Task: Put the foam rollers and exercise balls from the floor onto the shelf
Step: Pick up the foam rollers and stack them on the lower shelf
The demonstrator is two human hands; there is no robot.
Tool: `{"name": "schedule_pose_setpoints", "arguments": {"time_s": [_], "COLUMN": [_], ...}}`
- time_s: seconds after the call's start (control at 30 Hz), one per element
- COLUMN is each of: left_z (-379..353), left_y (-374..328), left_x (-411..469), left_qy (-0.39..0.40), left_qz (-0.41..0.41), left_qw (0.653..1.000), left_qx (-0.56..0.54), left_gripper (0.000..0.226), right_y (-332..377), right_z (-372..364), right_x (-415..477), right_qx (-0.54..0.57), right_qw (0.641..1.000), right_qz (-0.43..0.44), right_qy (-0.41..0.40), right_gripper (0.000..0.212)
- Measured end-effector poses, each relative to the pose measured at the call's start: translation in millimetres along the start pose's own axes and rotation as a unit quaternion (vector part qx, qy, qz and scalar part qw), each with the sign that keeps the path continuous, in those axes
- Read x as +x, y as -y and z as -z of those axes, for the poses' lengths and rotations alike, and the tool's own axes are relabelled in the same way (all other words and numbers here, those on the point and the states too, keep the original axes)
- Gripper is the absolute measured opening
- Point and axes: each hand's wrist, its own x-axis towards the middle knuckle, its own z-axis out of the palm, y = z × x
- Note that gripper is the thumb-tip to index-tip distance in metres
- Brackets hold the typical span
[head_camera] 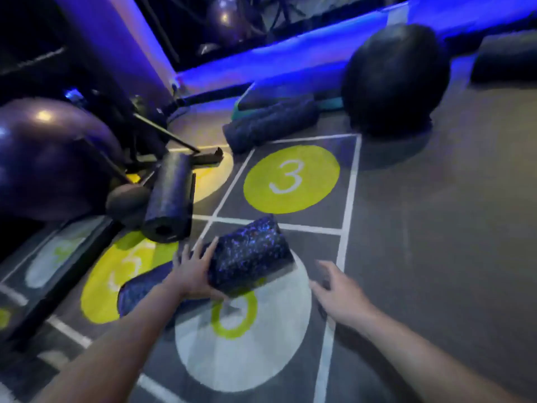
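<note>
My left hand [193,270] grips the near end of a speckled dark foam roller [250,254], lifted a little above the floor. My right hand [338,292] hovers to the right of it, fingers spread, holding nothing. Another speckled roller [139,289] lies on the floor under my left forearm. A black roller [170,196] lies beside a small dark ball [126,200]. A large purple exercise ball [49,158] sits at the left by a dark rack. A big black ball [395,80] rests at the far right, with a long dark roller [270,123] left of it.
The grey floor carries white grid lines and numbered yellow and white circles [290,178]. The rack's black metal legs [162,132] angle across the left side. A second purple ball [226,18] sits high at the back. A blue-lit wall base [290,50] runs behind.
</note>
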Motion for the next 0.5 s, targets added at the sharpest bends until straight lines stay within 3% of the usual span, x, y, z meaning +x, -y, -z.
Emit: {"name": "schedule_pose_setpoints", "arguments": {"time_s": [0.07, 0.17, 0.23, 0.33, 0.43, 0.5], "left_z": [-34, -40, -35, -20, -6, -4], "left_y": [19, 16, 0, -56, -118, -154], "left_x": [14, 32, 34, 28, 20, 15], "left_qy": [-0.023, -0.129, -0.159, -0.112, -0.018, 0.052], "left_qz": [0.012, -0.019, -0.060, -0.100, -0.130, -0.149], "left_qw": [1.000, 0.991, 0.985, 0.986, 0.961, 0.903], "left_qx": [0.017, 0.003, -0.012, -0.078, -0.244, -0.399], "left_gripper": [0.165, 0.150, 0.146, 0.142, 0.132, 0.110], "right_y": [0, 14, 24, 27, 3, -17], "right_z": [-20, -40, -55, -70, -53, -17], "right_x": [11, 39, 56, 69, 58, 40], "right_qx": [0.018, 0.128, 0.227, 0.398, 0.520, 0.527], "right_qw": [0.999, 0.988, 0.968, 0.901, 0.820, 0.812], "right_qz": [-0.031, -0.081, -0.110, -0.169, -0.187, -0.157], "right_qy": [0.005, -0.005, -0.001, -0.046, -0.148, -0.194], "right_gripper": [0.060, 0.065, 0.088, 0.140, 0.141, 0.132]}}
